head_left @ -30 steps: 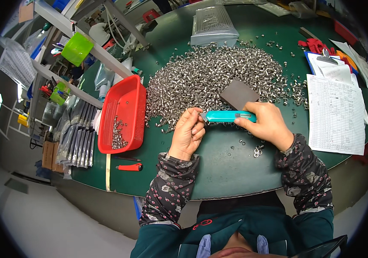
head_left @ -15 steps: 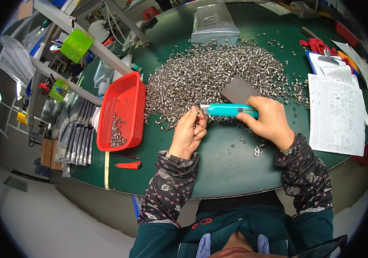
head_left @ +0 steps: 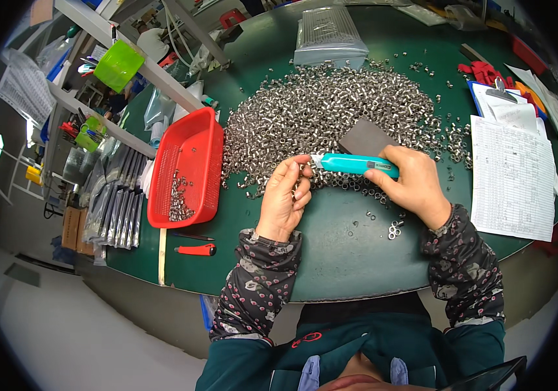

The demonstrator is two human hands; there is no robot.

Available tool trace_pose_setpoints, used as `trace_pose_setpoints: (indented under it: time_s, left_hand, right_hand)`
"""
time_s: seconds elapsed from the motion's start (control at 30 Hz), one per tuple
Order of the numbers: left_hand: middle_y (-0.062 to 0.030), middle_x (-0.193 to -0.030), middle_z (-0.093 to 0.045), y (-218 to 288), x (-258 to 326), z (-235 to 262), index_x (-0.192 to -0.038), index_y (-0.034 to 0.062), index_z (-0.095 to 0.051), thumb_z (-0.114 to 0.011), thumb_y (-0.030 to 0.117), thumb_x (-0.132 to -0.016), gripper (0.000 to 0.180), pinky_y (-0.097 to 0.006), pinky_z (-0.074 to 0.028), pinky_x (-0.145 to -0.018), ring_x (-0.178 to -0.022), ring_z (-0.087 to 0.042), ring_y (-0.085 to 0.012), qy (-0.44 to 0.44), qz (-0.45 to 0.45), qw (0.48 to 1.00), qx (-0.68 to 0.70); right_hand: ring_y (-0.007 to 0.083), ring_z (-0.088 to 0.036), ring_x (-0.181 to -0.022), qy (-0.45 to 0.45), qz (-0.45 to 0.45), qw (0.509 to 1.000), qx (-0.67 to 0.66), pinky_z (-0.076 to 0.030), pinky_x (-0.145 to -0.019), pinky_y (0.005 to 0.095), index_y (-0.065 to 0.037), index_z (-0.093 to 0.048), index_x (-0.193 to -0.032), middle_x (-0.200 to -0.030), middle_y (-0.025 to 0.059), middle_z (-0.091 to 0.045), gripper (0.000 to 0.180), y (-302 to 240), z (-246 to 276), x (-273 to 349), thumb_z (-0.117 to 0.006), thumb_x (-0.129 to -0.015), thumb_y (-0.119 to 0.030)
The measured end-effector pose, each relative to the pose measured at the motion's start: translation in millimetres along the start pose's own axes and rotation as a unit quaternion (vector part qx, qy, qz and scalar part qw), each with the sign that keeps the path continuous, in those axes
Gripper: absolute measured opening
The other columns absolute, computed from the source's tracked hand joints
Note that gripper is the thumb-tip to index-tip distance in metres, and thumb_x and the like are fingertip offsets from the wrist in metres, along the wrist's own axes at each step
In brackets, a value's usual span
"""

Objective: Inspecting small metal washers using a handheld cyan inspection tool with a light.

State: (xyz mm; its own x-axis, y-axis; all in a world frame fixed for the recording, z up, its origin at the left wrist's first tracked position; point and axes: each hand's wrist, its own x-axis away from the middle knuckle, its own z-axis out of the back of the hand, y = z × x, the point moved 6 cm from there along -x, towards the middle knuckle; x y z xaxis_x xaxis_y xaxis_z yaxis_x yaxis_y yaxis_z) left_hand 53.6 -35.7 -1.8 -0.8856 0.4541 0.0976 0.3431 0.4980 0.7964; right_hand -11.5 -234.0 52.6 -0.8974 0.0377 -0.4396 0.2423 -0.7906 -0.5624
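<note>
On the left, find a red perforated basket (head_left: pixel 216 176) with some metal parts inside, and below it a red cutter knife (head_left: pixel 196 249). Next, see the left hand (head_left: pixel 284 199) with fingers pinched, apparently on a small metal ring (head_left: pixel 302 167), mostly hidden. Just beside, note the blade (head_left: pixel 316 161) of a teal utility knife (head_left: pixel 357 164), gripped in the right hand (head_left: pixel 416 182). Could nick the left index finger by skidding off hard metal; could lose the ring into the loose pile (head_left: pixel 331 111) by pinching too lightly. Rightward, could scatter stray rings (head_left: pixel 393 229) by brushing past.
</note>
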Motion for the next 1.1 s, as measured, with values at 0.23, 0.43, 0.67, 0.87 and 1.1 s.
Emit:
trace_pose_setpoints:
  time_s: [0.23,0.43,0.67,0.87,1.1]
  left_hand:
    - [-0.0038,-0.081,-0.051,-2,-1,1,-0.098,0.0050,-0.052,-0.045,0.016,-0.093,0.014,-0.015,-0.026,-0.038,-0.050,-0.035,-0.0030,-0.012,-0.005,1.000,0.018]
    - [-0.0029,-0.077,-0.051,-5,-1,4,-0.095,0.0061,-0.053,-0.047,0.017,-0.093,0.013,-0.015,-0.025,-0.037,-0.050,-0.035,-0.0034,-0.013,0.005,0.999,0.037]
    - [-0.0008,-0.072,-0.051,-5,-1,4,-0.092,0.0059,-0.053,-0.047,0.019,-0.092,0.014,-0.015,-0.025,-0.037,-0.048,-0.035,-0.0033,-0.003,0.004,1.000,0.014]
    - [0.0002,-0.069,-0.051,-3,0,2,-0.089,0.0058,-0.053,-0.047,0.023,-0.092,0.018,-0.015,-0.023,-0.036,-0.046,-0.034,-0.0028,-0.004,-0.018,0.998,-0.052]
    - [0.0014,-0.062,-0.049,-2,2,3,-0.087,0.0060,-0.052,-0.046,0.027,-0.093,0.022,-0.015,-0.023,-0.036,-0.044,-0.034,-0.0028,0.029,-0.028,0.994,-0.104]
  right_hand:
    - [0.0303,-0.058,-0.061,-0.022,-0.009,1.000,-0.009,-0.044,-0.054,0.0392,-0.003,-0.059,-0.073,-0.065,0.0123,-0.057,0.033,1,-5,1,-0.066,-0.071,-0.035]
    - [0.0310,-0.058,-0.061,-0.032,-0.005,0.999,-0.013,-0.044,-0.056,0.0407,-0.003,-0.059,-0.072,-0.065,0.0134,-0.058,0.034,0,-9,3,-0.066,-0.071,-0.036]
    - [0.0329,-0.058,-0.060,-0.076,-0.026,0.997,-0.022,-0.044,-0.055,0.0418,-0.004,-0.059,-0.071,-0.060,0.0139,-0.057,0.034,0,-13,3,-0.065,-0.072,-0.037]
    - [0.0342,-0.057,-0.060,-0.112,-0.040,0.993,-0.027,-0.044,-0.055,0.0422,-0.004,-0.059,-0.071,-0.059,0.0153,-0.056,0.035,-1,-13,3,-0.064,-0.072,-0.039]
    - [0.0342,-0.057,-0.060,-0.099,-0.033,0.994,-0.013,-0.043,-0.055,0.0425,-0.004,-0.059,-0.071,-0.058,0.0152,-0.056,0.035,-4,-11,3,-0.065,-0.071,-0.038]
